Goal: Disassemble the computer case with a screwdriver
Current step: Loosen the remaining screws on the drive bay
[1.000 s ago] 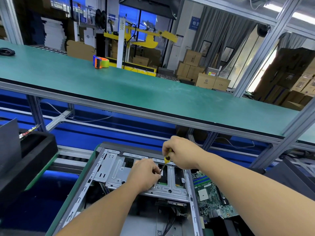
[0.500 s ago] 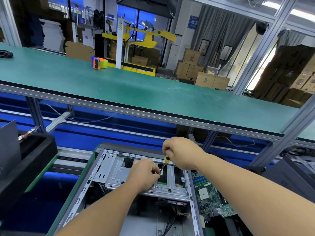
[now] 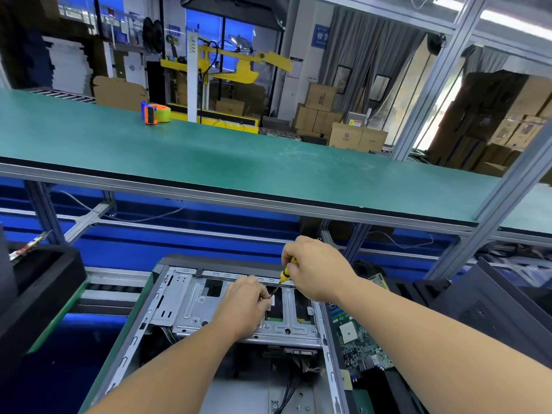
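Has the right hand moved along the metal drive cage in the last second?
No. The right hand holds the yellow screwdriver over the same slot of the drive cage, beside the left hand.

Screwdriver [image 3: 286, 271] handle yellow with black band. Case [image 3: 191, 306] bare silver-grey metal, dark grey front edge. Circuit board [image 3: 355, 339] green. Shelf [image 3: 239, 162] top teal green, black edging, silver rail. Tape dispenser [image 3: 155, 112] orange and blue, yellow-green roll. Blue panels behind the frame. Boxes [image 3: 355, 135] plain brown cardboard. Foam tray [image 3: 44, 282] black.
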